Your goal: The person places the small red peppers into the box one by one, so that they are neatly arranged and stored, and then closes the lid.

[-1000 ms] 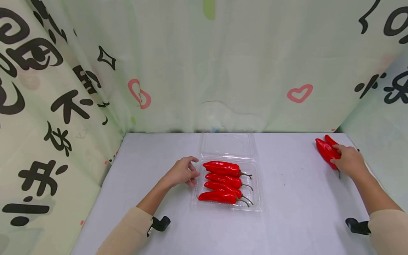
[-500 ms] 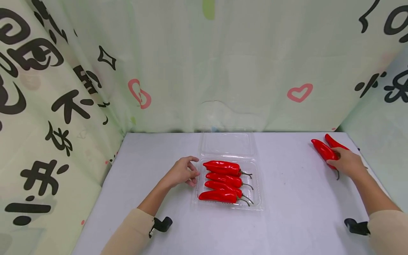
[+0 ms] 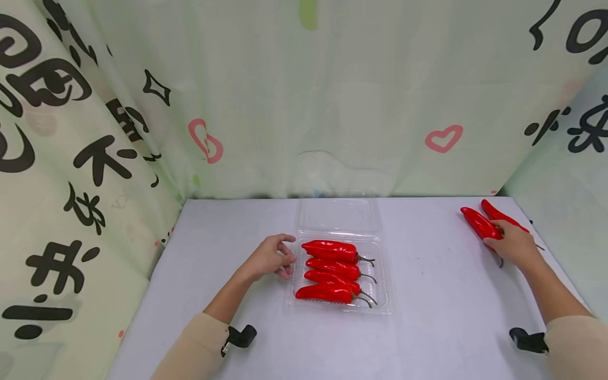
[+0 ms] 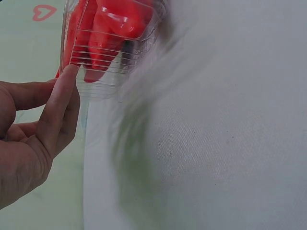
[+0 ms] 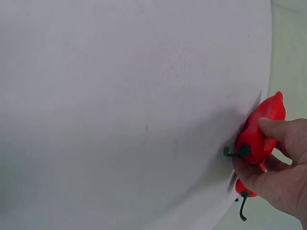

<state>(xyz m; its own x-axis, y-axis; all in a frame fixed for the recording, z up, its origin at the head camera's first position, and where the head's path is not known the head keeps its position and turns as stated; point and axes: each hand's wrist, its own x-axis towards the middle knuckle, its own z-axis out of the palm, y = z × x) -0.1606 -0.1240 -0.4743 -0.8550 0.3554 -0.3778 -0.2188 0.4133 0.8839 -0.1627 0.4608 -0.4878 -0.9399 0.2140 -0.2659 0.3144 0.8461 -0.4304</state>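
My right hand [image 3: 515,245] holds a glossy red chili pepper [image 3: 478,222] at the table's far right, thumb and fingers round its stem end. In the right wrist view the held pepper's green stem [image 5: 235,152] sticks out past the fingers. A second red pepper [image 3: 499,214] lies just beyond it, partly behind the hand. My left hand [image 3: 269,258] is at the left side of a clear plastic clamshell box [image 3: 385,295], fingertips touching its ribbed wall in the left wrist view. Several red peppers [image 3: 332,272] lie side by side in the box, stems to the right.
The box's clear lid [image 3: 339,216] lies folded back towards the table's far edge. A white cloth covers the table [image 3: 427,327]. Printed curtains [image 3: 304,105] hang behind and at both sides. Each wrist wears a black camera mount [image 3: 527,340].
My right hand has shifted slightly left with its pepper, drawing it apart from the other one, which now shows more. My left hand stays at the box.
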